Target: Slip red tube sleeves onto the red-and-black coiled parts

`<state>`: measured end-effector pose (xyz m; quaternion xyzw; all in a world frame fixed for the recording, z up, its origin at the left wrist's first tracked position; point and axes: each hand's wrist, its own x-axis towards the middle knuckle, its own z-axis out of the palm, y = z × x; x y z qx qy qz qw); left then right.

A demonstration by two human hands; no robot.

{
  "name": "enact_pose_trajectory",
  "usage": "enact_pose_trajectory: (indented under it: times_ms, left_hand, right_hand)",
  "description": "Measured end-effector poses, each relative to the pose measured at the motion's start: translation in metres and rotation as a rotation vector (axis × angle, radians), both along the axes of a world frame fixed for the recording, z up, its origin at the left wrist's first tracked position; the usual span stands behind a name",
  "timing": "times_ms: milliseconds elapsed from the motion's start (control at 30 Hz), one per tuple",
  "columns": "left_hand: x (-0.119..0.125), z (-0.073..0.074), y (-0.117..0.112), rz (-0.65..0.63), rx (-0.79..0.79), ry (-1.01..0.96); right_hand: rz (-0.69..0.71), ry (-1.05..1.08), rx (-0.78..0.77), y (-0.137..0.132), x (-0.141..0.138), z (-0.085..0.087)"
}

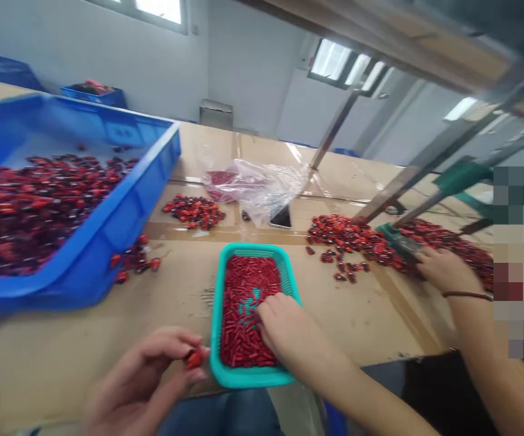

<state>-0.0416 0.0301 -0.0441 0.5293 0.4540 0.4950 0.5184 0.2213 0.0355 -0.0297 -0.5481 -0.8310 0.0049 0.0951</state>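
Observation:
My left hand (pixel 152 375) pinches a small red-and-black plastic piece (pixel 193 358) between thumb and fingers, just left of a green basket (pixel 218 339). Many short dark-red sticks (pixel 243 339) fill the basket, with patches of its green bottom showing through. My right hand (pixel 286 327) reaches into the basket from the right, back upward and fingers curled down onto the sticks. Its fingertips are partly hidden, so anything between them cannot be made out.
Left stands a large blue bin (pixel 120 224) of red-and-black pieces; loose ones (pixel 139 257) lie beside it. Heaps (pixel 193 211) (pixel 343 233) lie farther back, near a plastic bag (pixel 262 184) and a phone (pixel 281 217). A co-worker's hand (pixel 447 272) touches the right heap. Metal posts (pixel 334 130) rise behind.

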Motion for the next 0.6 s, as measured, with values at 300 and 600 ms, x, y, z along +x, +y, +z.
enact_pose_trajectory:
  times_ms: [300, 600]
  left_hand:
    - [0.011, 0.037, -0.010, -0.054, 0.429, 0.076]
    - [0.010, 0.042, -0.023, -0.093, 0.678, 0.404]
  right_hand:
    - [0.135, 0.800, -0.199, -0.025, -0.017, 0.045]
    - [0.358, 0.882, 0.063, -0.030, -0.052, 0.047]
